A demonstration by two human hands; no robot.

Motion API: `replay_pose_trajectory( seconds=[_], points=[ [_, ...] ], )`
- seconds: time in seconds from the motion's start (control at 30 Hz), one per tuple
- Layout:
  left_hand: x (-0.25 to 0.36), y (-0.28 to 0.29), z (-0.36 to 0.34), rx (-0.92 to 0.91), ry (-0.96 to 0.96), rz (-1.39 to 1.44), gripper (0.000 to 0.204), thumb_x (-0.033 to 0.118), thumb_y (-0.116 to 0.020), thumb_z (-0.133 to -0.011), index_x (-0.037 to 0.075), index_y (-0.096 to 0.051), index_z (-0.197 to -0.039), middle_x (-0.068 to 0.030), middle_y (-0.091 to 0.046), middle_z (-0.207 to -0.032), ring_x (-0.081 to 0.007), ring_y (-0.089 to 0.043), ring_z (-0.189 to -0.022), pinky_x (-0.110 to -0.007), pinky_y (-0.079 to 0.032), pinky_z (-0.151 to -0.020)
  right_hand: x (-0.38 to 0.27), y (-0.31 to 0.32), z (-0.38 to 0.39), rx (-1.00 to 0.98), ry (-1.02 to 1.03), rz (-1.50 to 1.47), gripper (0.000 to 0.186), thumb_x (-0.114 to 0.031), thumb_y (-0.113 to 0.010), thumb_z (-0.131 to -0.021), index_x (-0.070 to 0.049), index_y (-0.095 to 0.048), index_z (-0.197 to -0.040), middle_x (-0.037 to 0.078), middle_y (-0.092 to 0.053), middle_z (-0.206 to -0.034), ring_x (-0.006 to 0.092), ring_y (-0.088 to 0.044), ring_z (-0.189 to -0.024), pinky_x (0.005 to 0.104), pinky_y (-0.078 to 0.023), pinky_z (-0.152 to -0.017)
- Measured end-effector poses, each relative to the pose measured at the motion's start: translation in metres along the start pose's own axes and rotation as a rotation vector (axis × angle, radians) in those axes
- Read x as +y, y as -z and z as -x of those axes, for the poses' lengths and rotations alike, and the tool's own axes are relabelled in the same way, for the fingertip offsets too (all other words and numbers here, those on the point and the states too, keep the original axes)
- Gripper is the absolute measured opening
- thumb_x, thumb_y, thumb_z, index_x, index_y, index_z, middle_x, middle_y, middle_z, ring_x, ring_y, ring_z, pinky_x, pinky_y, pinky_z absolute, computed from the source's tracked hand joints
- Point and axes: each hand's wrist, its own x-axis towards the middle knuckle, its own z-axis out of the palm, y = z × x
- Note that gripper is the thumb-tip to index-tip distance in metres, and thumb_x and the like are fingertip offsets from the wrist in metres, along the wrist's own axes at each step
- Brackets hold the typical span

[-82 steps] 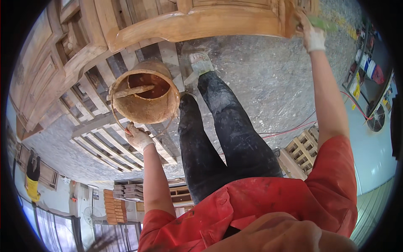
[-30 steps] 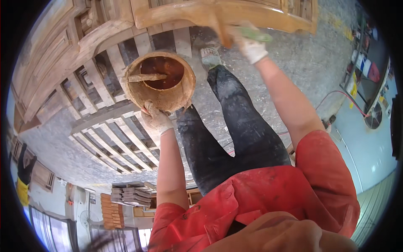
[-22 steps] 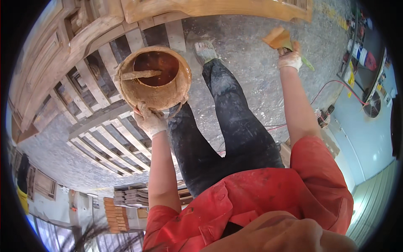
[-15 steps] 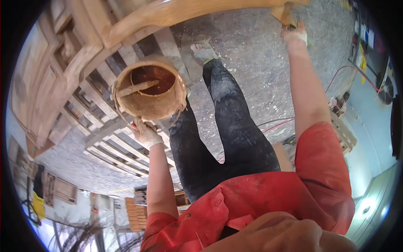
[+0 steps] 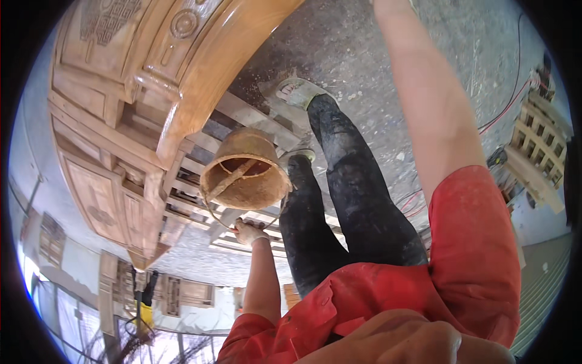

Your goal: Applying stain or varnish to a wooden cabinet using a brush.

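My left hand [image 5: 250, 232], in a pale stained work glove, is closed round the thin wire handle [image 5: 213, 213] of a mud-coloured bucket [image 5: 245, 197]. The bucket hangs beside my left leg, its mouth tipped toward me. Reddish-brown liquid [image 5: 257, 165] shows inside, and a flat wooden stick [image 5: 231, 176] lies across it. My right arm [image 5: 427, 91] stretches forward past the upper edge, so the hand and anything in it are out of view. Ahead to the left stands carved wooden furniture [image 5: 100, 142] with a glossy, wet-looking curved rail [image 5: 209, 60].
Slatted pallets [image 5: 251, 112] lie under and beside the furniture, close to the bucket and my feet. A red hose [image 5: 506, 112] runs along the speckled floor [image 5: 364, 79] at right, near another wooden pallet [image 5: 539, 142]. More wooden panels [image 5: 188, 294] stand far left.
The view has swung, bringing more of the furniture in. My right hand, earlier at the rail with a tan cloth-like piece, has passed out of the top. The bucket sits further right and lower in the picture.
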Motion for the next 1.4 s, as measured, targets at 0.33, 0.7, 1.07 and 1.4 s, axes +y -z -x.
replay_pose_trajectory(
  seconds=[0.33, 0.7, 1.07, 1.4],
  points=[
    [-0.003, 0.012, -0.006, -0.055, 0.03, -0.005, 0.009, 0.021, -0.052, -0.088, 0.014, -0.047, -0.083, 0.0003, -0.041, -0.053, -0.011, -0.034, -0.038, -0.029, -0.034, -0.034, 0.082, -0.002, 0.153, 0.069, -0.029, -0.114, 0.028, -0.024, -0.06, -0.086, -0.002, -0.054, -0.102, 0.013, -0.06, -0.096, 0.0266, -0.059, -0.082, 0.0352, -0.052, -0.058],
    [-0.044, 0.052, -0.058, -0.393, -0.112, 0.042, 0.009, 0.017, -0.057, -0.087, 0.012, -0.05, -0.086, -0.0014, -0.044, -0.054, -0.014, -0.042, -0.042, -0.034, -0.044, -0.04, 0.265, 0.029, 0.328, 0.291, -0.339, 0.212, 0.023, -0.014, -0.066, -0.081, -0.001, -0.059, -0.098, 0.015, -0.062, -0.095, 0.0256, -0.06, -0.072, 0.0345, -0.053, -0.058],
    [-0.027, 0.069, -0.051, -0.645, 0.175, 0.482, 0.008, 0.015, -0.057, -0.088, 0.011, -0.052, -0.086, -0.0006, -0.045, -0.053, -0.0107, -0.041, -0.041, -0.027, -0.041, -0.039, 0.2, 0.029, 0.293, -0.165, -0.384, -0.216, 0.014, -0.003, -0.052, -0.085, 0.004, -0.051, -0.097, 0.016, -0.058, -0.089, 0.0268, -0.058, -0.069, 0.0375, -0.049, -0.053],
    [-0.006, 0.13, -0.036, -0.634, 0.43, 0.813, 0.01, 0.017, -0.056, -0.09, 0.008, -0.052, -0.09, 0.0025, -0.04, -0.05, -0.0064, -0.031, -0.036, -0.021, -0.034, -0.037, 0.362, 0.048, 0.363, -0.16, -0.309, 0.024, 0.019, -0.014, -0.044, -0.094, 0.003, -0.05, -0.102, 0.016, -0.059, -0.092, 0.028, -0.058, -0.077, 0.0417, -0.053, -0.066]
  ],
)
